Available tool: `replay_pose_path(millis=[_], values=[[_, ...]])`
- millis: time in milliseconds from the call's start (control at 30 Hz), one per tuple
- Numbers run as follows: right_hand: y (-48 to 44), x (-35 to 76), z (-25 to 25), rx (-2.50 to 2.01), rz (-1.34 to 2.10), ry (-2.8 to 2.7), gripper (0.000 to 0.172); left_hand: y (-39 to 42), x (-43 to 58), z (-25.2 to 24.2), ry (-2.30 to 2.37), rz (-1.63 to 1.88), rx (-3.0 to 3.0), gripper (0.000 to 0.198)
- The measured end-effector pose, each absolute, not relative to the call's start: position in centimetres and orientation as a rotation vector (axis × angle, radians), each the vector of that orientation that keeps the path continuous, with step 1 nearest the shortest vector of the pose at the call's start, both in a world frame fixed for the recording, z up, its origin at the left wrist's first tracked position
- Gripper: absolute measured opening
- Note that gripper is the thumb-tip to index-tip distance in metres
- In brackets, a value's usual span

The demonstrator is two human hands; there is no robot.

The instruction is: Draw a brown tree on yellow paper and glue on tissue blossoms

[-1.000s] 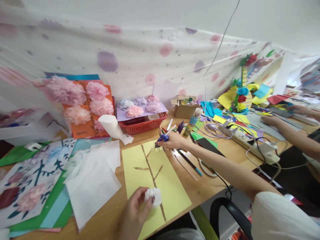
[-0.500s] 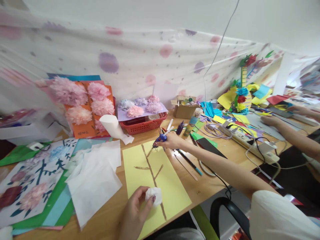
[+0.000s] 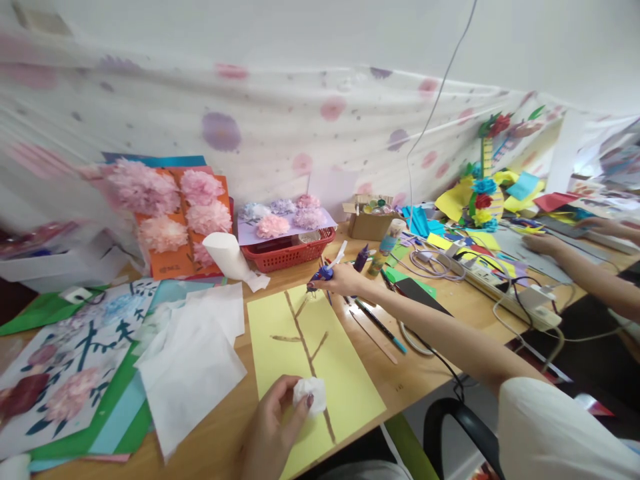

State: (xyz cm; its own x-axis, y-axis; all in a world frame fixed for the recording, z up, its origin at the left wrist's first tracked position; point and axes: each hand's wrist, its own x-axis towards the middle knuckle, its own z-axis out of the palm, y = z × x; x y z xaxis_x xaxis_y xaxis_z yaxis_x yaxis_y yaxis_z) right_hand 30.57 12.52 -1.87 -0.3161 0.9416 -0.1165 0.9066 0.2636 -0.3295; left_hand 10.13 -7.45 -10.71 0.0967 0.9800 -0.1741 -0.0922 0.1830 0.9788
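Note:
A yellow sheet of paper [image 3: 280, 320] with a brown painted branch lies in front of me. Over its lower part, my left hand [image 3: 280, 420] pinches a small white crumpled tissue [image 3: 311, 395] between thumb and fingers. Out at the far right corner of the sheet, my right hand [image 3: 345, 279] is wrapped round a blue hot glue gun [image 3: 323, 273]. The gun's nozzle points left and down, near the tip of the top right twig; whether it touches the paper I cannot tell.
White tissue sheets [image 3: 195, 373] lie left of the yellow paper, beside a flower picture [image 3: 60, 373]. Behind stands a red basket [image 3: 290, 252] with paper flowers. Pens [image 3: 383, 327], a glue bottle [image 3: 387, 243] and a power strip [image 3: 500, 283] lie rightward. Another person's hands [image 3: 543, 245] work farther right.
The view has shifted slightly, so everything sits a little lower and to the right. Both hands keep their hold, with the glue gun still near the top of the yellow sheet.

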Motion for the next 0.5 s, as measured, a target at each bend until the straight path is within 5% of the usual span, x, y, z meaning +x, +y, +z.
replay_pose_path(millis=[500], values=[[11.95,31.39,-1.77,-1.757,0.541,-2.413,0.052,-7.31,9.63,-10.61,1.157,0.983,1.114,0.038]])
